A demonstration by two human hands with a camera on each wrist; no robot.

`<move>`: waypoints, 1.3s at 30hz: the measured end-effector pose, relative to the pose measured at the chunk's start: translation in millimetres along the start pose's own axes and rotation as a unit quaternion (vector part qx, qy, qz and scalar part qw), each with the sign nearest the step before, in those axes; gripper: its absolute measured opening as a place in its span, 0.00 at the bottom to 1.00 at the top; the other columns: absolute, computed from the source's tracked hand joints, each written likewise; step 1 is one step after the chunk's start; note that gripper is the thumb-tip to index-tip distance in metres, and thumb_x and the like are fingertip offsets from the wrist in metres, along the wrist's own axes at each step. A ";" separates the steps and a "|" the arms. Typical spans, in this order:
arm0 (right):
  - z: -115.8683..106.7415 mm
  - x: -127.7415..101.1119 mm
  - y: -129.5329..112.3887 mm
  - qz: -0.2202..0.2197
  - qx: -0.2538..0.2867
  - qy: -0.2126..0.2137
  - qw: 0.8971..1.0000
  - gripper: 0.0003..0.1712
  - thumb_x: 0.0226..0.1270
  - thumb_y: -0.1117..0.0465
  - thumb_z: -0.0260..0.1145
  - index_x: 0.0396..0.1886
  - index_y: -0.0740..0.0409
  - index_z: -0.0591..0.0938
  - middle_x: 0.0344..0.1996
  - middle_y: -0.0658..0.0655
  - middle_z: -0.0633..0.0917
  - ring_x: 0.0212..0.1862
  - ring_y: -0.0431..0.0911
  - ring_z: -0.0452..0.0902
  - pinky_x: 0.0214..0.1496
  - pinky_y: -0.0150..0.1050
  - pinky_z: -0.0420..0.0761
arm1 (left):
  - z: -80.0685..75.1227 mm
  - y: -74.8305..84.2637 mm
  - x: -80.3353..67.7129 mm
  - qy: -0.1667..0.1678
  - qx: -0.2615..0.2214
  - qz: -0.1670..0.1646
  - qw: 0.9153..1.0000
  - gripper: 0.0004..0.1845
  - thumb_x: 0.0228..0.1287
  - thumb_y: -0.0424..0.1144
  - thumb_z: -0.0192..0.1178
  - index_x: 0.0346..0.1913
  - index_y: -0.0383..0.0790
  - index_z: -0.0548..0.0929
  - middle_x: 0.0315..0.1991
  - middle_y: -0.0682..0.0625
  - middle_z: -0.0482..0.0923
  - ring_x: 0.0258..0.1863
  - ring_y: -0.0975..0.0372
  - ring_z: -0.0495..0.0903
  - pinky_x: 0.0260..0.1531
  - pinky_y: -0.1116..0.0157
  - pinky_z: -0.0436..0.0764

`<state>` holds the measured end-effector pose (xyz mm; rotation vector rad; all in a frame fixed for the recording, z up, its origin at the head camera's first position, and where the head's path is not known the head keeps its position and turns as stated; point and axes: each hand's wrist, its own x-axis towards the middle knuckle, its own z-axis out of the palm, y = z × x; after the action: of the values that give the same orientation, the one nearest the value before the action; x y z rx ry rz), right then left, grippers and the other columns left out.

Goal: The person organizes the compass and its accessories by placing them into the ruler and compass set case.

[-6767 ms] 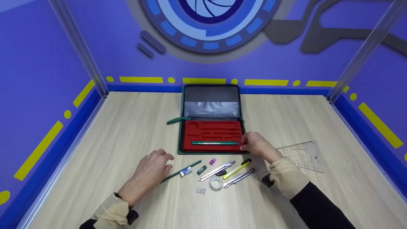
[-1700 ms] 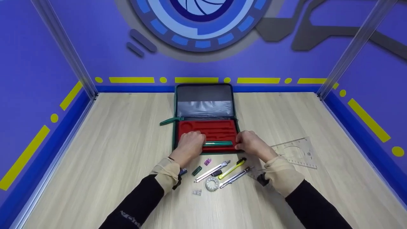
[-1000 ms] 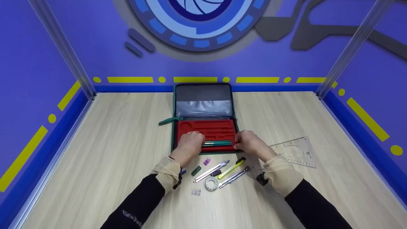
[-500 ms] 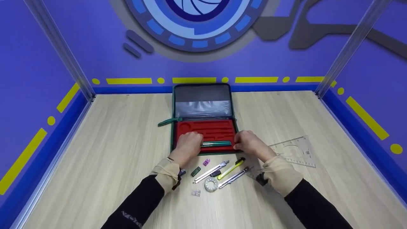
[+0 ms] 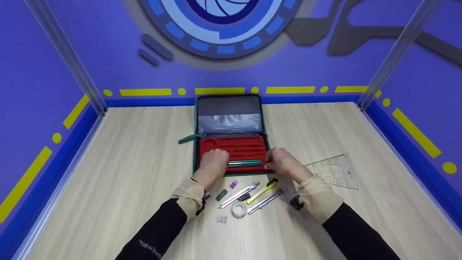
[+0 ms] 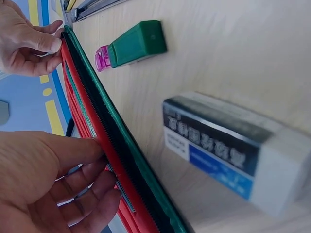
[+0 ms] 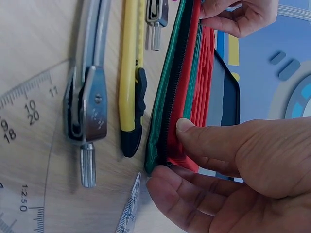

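Note:
An open green zip case (image 5: 195, 155) with a red foam insert (image 5: 238, 146) lies mid-table. Two thin green rods, a pen and a green pencil (image 5: 245, 163), lie side by side in its front slots. My left hand (image 5: 214, 164) is over the insert's left end, fingers curled onto the pencil (image 6: 121, 194), thumb (image 6: 82, 145) on the foam. My right hand (image 5: 283, 164) holds the case's right end, thumb (image 7: 187, 128) on the red foam edge (image 7: 187, 97) and fingers (image 7: 194, 199) curled at the green zip edge (image 7: 160, 121).
In front of the case lie an eraser (image 6: 228, 150), a green box (image 6: 136, 43), a pink piece (image 5: 234, 184), a yellow knife (image 7: 131, 73), a compass (image 7: 90, 97), a silver knife (image 5: 238, 190), a tape roll (image 5: 238, 209) and a clear ruler (image 5: 334, 171). Purple walls enclose the table.
Since 6.8 s ago my left hand has gone from the table to the case, and the green pencil now lies in the foam beside the pen. Over the last second, both hands stay put.

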<state>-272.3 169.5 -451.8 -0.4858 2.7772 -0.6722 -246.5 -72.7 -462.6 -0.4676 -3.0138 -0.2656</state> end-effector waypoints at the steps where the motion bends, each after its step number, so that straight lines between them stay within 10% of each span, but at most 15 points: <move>1: 0.4 0.0 -0.4 0.000 0.002 0.000 1.000 0.06 0.66 0.69 0.72 0.30 0.61 0.84 0.26 0.52 0.83 0.29 0.45 0.73 0.34 0.40 0.76 | 0.2 -0.1 -0.4 0.000 -0.002 -0.003 1.000 0.10 0.65 0.25 0.62 0.28 0.38 0.88 0.29 0.44 0.86 0.33 0.51 0.87 0.32 0.51 0.85; 21: -0.2 -0.9 3.6 -0.033 -0.009 0.018 0.999 0.05 0.63 0.71 0.73 0.29 0.63 0.83 0.26 0.53 0.84 0.30 0.46 0.74 0.37 0.43 0.78 | -15.6 -9.6 -3.5 -0.031 -0.048 -0.030 0.998 0.03 0.65 0.34 0.68 0.36 0.44 0.91 0.37 0.50 0.88 0.40 0.54 0.86 0.40 0.55 0.85; 39: 0.8 0.9 1.9 -0.021 -0.009 0.013 1.000 0.04 0.64 0.70 0.73 0.30 0.62 0.84 0.27 0.53 0.84 0.31 0.47 0.74 0.37 0.42 0.77 | -47.5 -30.5 -51.0 0.015 -0.071 -0.018 0.997 0.07 0.62 0.26 0.66 0.38 0.40 0.90 0.36 0.48 0.86 0.39 0.53 0.85 0.37 0.51 0.84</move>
<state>-273.3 170.4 -453.6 -0.5447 2.8056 -0.6689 -205.0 -125.0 -426.2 -0.4175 -2.9889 -0.4887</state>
